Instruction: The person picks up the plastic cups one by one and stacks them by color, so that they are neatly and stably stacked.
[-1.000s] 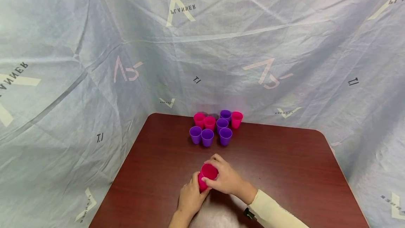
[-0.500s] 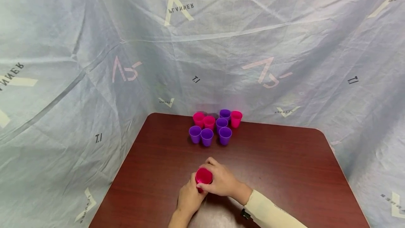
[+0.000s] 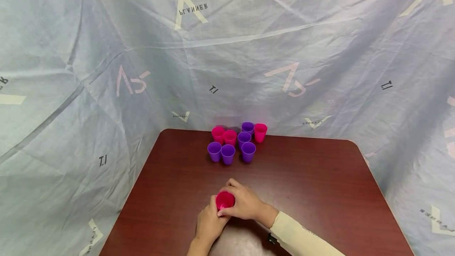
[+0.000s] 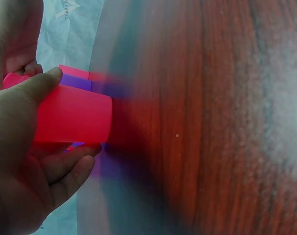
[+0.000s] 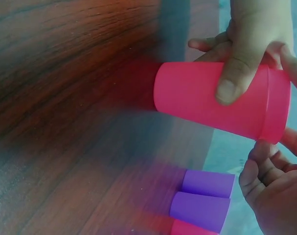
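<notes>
Two pink plastic cups (image 5: 207, 93) are nested one inside the other, with only a narrow band of the inner cup (image 5: 279, 105) showing past the outer rim. My left hand (image 3: 209, 222) wraps the outer cup, its thumb lying along the side in the left wrist view (image 4: 45, 81). At the top, my right hand (image 3: 247, 204) pinches the inner cup by the rim, thumb on the near side and fingers behind. Seen from the head, the inner cup's open mouth (image 3: 225, 200) faces up. In both wrist views the stack's narrow base is close over the table (image 3: 302, 181).
Farther back stand several upright cups: purple ones such as the front purple cup (image 3: 228, 154) and the right purple cup (image 3: 248, 152), plus pink ones including the far-right pink cup (image 3: 260, 132). A grey printed curtain (image 3: 227, 66) hangs behind and beside the table.
My right hand has lowered the inner pink cup left and down into the outer one, so the outer cup shows less from the head. My left hand keeps its grip.
</notes>
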The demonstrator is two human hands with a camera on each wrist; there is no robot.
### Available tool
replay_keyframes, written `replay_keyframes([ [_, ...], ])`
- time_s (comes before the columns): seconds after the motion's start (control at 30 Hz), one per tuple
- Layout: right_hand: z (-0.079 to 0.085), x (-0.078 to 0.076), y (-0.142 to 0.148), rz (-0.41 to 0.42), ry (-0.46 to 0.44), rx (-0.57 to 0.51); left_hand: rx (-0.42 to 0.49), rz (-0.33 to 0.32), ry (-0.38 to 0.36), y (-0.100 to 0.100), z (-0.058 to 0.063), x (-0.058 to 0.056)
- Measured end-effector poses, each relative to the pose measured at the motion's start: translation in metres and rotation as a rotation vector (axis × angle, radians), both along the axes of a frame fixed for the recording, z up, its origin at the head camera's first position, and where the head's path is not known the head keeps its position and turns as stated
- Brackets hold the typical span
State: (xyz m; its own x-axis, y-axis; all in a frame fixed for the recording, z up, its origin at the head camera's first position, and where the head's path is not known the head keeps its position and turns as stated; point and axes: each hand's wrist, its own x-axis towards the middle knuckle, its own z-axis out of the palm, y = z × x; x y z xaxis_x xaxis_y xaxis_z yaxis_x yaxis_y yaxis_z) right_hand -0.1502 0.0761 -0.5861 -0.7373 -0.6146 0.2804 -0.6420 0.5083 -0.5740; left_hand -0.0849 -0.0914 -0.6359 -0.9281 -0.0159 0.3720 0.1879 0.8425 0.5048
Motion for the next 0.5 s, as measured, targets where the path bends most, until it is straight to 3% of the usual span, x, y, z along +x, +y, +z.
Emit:
replay_keyframes([
  [0.33, -0.0027, -0.0055, 0.0023, 0.051, 0.003, -0.018, 0.005, -0.01, -0.007, -0.0015, 0.0, 0.0],
  [0.5, -0.0034, -0.0091, 0.0042, 0.037, 0.004, 0.021, 0.007, -0.022, -0.061, -0.0026, 0.0003, 0.0013],
])
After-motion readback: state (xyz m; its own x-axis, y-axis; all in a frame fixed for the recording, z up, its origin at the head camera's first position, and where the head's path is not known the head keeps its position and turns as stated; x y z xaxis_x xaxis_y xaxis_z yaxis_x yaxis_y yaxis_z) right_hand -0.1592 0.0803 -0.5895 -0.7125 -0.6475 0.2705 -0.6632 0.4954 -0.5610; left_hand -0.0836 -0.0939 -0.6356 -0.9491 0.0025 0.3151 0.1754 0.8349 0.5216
